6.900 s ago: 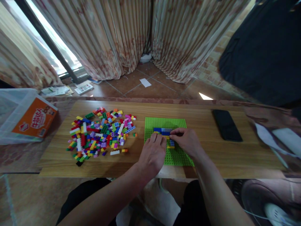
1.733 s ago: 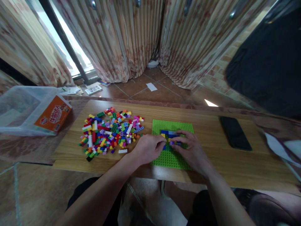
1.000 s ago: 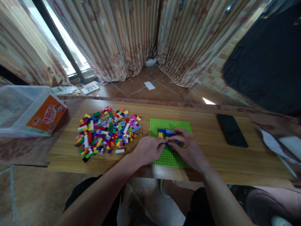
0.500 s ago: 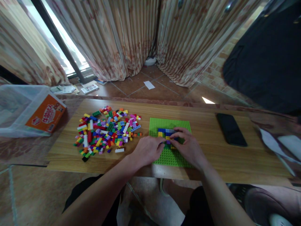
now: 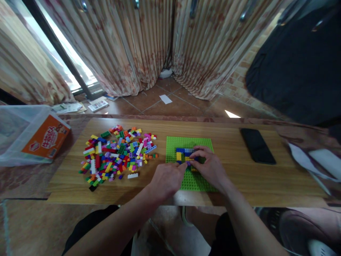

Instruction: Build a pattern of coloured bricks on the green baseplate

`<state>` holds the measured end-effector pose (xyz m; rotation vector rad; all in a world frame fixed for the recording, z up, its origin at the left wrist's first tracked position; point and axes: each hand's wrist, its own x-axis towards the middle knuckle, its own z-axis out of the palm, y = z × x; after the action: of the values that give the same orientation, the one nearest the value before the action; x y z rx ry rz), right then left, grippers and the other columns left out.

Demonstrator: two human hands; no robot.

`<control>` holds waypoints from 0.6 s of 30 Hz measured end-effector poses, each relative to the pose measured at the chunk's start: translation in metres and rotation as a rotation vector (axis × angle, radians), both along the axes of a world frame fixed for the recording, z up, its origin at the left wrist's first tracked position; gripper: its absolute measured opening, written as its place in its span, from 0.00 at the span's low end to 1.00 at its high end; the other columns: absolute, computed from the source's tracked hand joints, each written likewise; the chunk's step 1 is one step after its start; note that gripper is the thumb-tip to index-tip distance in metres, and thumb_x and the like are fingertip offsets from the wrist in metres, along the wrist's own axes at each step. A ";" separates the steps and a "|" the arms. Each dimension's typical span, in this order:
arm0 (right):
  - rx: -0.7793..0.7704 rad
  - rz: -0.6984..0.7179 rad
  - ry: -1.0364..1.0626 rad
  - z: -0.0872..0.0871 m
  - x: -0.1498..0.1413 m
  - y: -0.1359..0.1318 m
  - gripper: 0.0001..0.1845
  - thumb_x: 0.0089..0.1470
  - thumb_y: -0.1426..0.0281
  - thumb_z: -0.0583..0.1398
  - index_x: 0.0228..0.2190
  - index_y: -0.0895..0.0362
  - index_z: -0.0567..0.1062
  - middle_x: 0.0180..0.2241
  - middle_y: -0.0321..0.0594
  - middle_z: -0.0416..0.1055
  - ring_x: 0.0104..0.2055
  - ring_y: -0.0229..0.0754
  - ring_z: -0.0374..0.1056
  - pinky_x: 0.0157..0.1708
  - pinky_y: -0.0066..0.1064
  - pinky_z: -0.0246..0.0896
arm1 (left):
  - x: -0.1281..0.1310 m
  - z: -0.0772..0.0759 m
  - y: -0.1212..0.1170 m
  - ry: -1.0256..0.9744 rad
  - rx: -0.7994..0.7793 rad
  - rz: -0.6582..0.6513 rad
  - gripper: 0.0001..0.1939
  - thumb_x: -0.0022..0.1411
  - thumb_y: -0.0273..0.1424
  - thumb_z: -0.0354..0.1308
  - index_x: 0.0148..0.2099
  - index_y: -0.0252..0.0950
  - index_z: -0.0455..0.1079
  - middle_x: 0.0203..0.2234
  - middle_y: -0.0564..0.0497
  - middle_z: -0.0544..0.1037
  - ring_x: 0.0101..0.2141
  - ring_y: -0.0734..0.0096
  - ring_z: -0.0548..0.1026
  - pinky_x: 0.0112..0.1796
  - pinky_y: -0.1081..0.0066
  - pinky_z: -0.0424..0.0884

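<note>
One clear bin (image 5: 25,133), contents unclear. One green baseplate (image 5: 174,142), one phone (image 5: 258,145). Two hands (image 5: 167,180) (image 5: 211,166) at blue-yellow bricks (image 5: 186,153); grip unclear.

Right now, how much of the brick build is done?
It looks partly built. Blue and yellow bricks already sit on the green board. The left hand and right hand meet at a purple piece; fingers hide whether it is pressed down. Much of the board is bare and a loose pile lies beside it, but I can't tell how many more it needs.
</note>
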<state>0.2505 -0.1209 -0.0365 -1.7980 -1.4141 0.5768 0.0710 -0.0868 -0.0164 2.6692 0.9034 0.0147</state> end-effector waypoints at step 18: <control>-0.020 0.003 0.026 0.003 -0.002 0.006 0.07 0.41 0.73 0.65 0.28 0.53 0.79 0.43 0.42 0.71 0.49 0.47 0.68 0.53 0.44 0.60 | 0.009 -0.006 -0.007 0.090 0.060 -0.042 0.19 0.65 0.24 0.46 0.57 0.29 0.65 0.32 0.43 0.80 0.35 0.60 0.79 0.32 0.66 0.74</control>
<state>0.2481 -0.1152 -0.0335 -1.7984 -1.3986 0.6157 0.0803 -0.0940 -0.0225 2.7634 0.8868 -0.0897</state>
